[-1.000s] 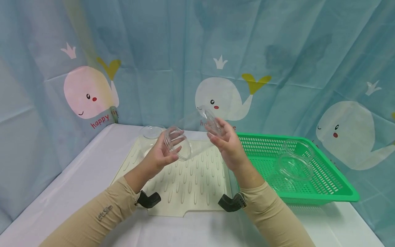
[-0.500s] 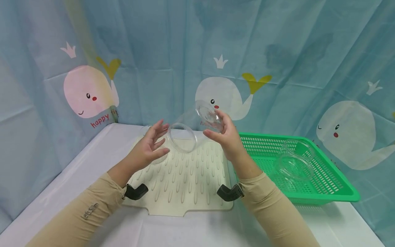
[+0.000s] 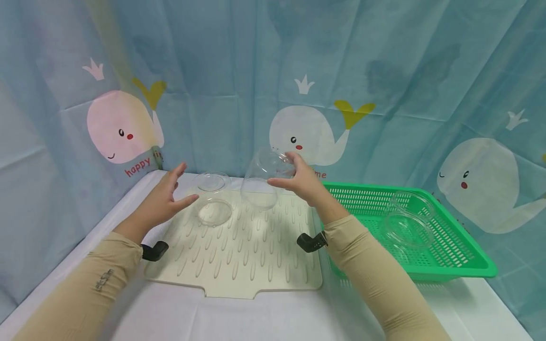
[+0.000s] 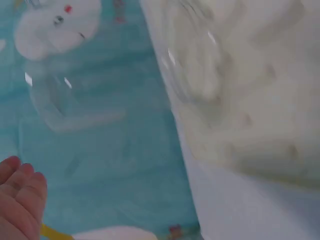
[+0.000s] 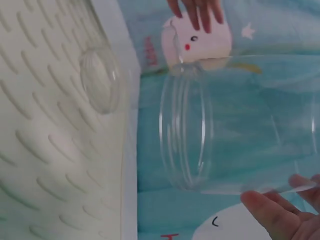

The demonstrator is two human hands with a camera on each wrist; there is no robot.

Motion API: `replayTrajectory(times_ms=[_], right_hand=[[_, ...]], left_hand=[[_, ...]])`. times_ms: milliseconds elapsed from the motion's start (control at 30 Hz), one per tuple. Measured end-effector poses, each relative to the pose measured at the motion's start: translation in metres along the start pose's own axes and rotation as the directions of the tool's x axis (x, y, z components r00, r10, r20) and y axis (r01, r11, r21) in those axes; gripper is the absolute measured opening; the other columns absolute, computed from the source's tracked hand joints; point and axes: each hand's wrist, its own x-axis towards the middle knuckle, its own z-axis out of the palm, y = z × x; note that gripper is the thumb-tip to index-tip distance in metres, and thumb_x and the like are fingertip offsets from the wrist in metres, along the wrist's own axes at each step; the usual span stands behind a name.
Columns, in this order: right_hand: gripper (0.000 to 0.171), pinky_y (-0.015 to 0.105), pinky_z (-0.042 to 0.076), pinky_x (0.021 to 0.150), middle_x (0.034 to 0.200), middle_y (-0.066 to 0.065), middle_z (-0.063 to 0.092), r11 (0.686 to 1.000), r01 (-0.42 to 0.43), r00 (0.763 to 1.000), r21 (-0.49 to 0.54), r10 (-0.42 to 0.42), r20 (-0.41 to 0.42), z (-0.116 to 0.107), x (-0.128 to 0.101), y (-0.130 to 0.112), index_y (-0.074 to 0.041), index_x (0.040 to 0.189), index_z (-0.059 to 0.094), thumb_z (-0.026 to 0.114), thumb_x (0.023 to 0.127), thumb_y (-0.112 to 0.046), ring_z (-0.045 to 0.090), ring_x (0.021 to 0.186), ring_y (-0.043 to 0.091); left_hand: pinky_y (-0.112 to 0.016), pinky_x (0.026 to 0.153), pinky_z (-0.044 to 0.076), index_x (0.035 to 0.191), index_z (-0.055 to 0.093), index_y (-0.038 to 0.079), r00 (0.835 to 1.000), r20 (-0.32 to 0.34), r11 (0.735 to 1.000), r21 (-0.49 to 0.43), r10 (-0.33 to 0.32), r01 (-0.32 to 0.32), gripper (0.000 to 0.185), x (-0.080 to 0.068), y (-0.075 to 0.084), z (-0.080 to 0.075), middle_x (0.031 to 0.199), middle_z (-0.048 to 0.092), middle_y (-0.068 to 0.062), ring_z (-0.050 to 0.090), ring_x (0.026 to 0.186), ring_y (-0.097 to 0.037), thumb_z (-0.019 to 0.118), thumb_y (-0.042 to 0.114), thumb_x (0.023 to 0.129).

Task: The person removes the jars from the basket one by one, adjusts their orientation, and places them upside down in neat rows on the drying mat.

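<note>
A blue curtain printed with whales fills the upper half of the head view; the word "happy" can be read in red under the pink whale at the left, and the letters "me" show beside the right wrist under the middle whale. Below it a white tabletop runs across the lower frame, carrying a cream ribbed mat at the centre and a green basket at the right with clear jars inside. Both forearms wear tan sleeves; the left sleeve bears small writing too blurred to read. The left hand hovers left of centre over the mat's far left corner, palm turned inward, fingers straight and spread, holding nothing. The right hand is raised at the centre of the frame, its fingers and thumb curled around the closed base of a clear jar. The jar is tilted, its long axis running from upper right to lower left, the open mouth pointing down and left toward the mat, the rim just above it. In the right wrist view the jar lies sideways with its threaded mouth toward the mat. Two clear lids rest on the mat's far left part, between the hands.
</note>
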Motion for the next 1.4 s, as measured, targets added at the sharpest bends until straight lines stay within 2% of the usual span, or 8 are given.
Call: replayTrajectory(times_ms=[133, 300, 500, 767, 900, 1000, 1200, 1400], right_hand=[[0.097, 0.039, 0.050, 0.085, 0.148, -0.002, 0.024, 0.999, -0.021, 0.997, -0.050, 0.025, 0.077, 0.002, 0.010, 0.005, -0.022, 0.145, 0.019, 0.078, 0.070, -0.040, 0.043, 0.122, 0.023], [0.100, 0.042, 0.044, 0.092, 0.146, -0.003, 0.030, 0.991, 0.005, 0.992, -0.136, 0.012, 0.128, 0.003, 0.018, 0.010, -0.021, 0.145, 0.021, 0.079, 0.067, -0.042, 0.036, 0.128, 0.022], [0.104, 0.043, 0.038, 0.098, 0.145, 0.000, 0.031, 0.982, 0.020, 0.987, -0.189, 0.012, 0.162, 0.002, 0.028, 0.019, -0.017, 0.146, 0.020, 0.080, 0.065, -0.043, 0.032, 0.131, 0.021], [0.101, 0.044, 0.032, 0.103, 0.147, 0.000, 0.029, 0.948, -0.001, 0.972, -0.317, 0.075, 0.224, 0.003, 0.034, 0.032, -0.017, 0.145, 0.020, 0.078, 0.067, -0.044, 0.029, 0.133, 0.019], [0.104, 0.041, 0.031, 0.105, 0.148, -0.003, 0.028, 0.931, 0.001, 0.955, -0.365, 0.108, 0.277, 0.004, 0.037, 0.037, -0.016, 0.146, 0.019, 0.078, 0.065, -0.048, 0.030, 0.132, 0.017], [0.104, 0.039, 0.032, 0.105, 0.149, -0.001, 0.026, 0.924, 0.004, 0.947, -0.382, 0.119, 0.298, 0.006, 0.038, 0.038, -0.014, 0.146, 0.017, 0.078, 0.067, -0.045, 0.033, 0.130, 0.017], [0.103, 0.040, 0.032, 0.105, 0.148, 0.002, 0.028, 0.907, -0.006, 0.947, -0.420, 0.141, 0.290, 0.009, 0.038, 0.043, -0.013, 0.146, 0.018, 0.078, 0.068, -0.044, 0.032, 0.131, 0.019], [0.104, 0.042, 0.031, 0.105, 0.149, 0.000, 0.025, 0.909, -0.058, 0.937, -0.413, 0.193, 0.292, 0.007, 0.040, 0.051, -0.018, 0.147, 0.015, 0.078, 0.069, -0.043, 0.030, 0.133, 0.020]], left_hand=[[-0.061, 0.100, 0.024, 0.147, -0.004, 0.006, 0.994, 0.084, 0.986, 0.156, -0.073, 0.059, 0.097, 0.000, -0.031, -0.003, 0.148, 0.010, -0.026, 0.020, 0.131, -0.045, 0.060, 0.045, 0.085], [-0.059, 0.105, 0.013, 0.144, 0.001, -0.004, 0.969, 0.204, 0.966, 0.243, -0.137, 0.085, 0.101, 0.004, -0.058, 0.001, 0.148, 0.005, -0.029, 0.008, 0.135, -0.045, 0.063, 0.045, 0.082], [-0.060, 0.105, 0.011, 0.141, 0.009, -0.012, 0.938, 0.325, 0.955, 0.296, -0.120, 0.020, 0.119, 0.004, -0.079, 0.010, 0.147, 0.004, -0.032, 0.004, 0.133, -0.049, 0.073, 0.054, 0.066], [-0.060, 0.104, 0.011, 0.138, 0.012, -0.017, 0.883, 0.461, 0.962, 0.268, -0.088, -0.043, 0.126, 0.002, -0.088, 0.022, 0.145, 0.001, -0.036, 0.003, 0.131, -0.053, 0.075, 0.057, 0.059], [-0.059, 0.105, 0.011, 0.139, 0.012, -0.016, 0.856, 0.500, 0.957, 0.291, -0.134, -0.020, 0.130, 0.001, -0.093, 0.029, 0.145, 0.001, -0.036, 0.005, 0.131, -0.053, 0.075, 0.061, 0.054], [-0.058, 0.105, 0.011, 0.139, 0.011, -0.015, 0.839, 0.516, 0.950, 0.313, -0.172, 0.003, 0.133, 0.001, -0.093, 0.031, 0.145, 0.000, -0.035, 0.005, 0.131, -0.052, 0.075, 0.063, 0.052], [-0.057, 0.106, 0.011, 0.138, 0.010, -0.017, 0.816, 0.545, 0.949, 0.315, -0.190, 0.011, 0.132, -0.002, -0.091, 0.032, 0.144, 0.002, -0.036, 0.006, 0.131, -0.051, 0.074, 0.061, 0.054], [-0.056, 0.106, 0.013, 0.139, 0.011, -0.016, 0.815, 0.539, 0.940, 0.340, -0.212, 0.020, 0.135, -0.004, -0.092, 0.034, 0.145, 0.003, -0.035, 0.008, 0.132, -0.050, 0.074, 0.065, 0.050]])
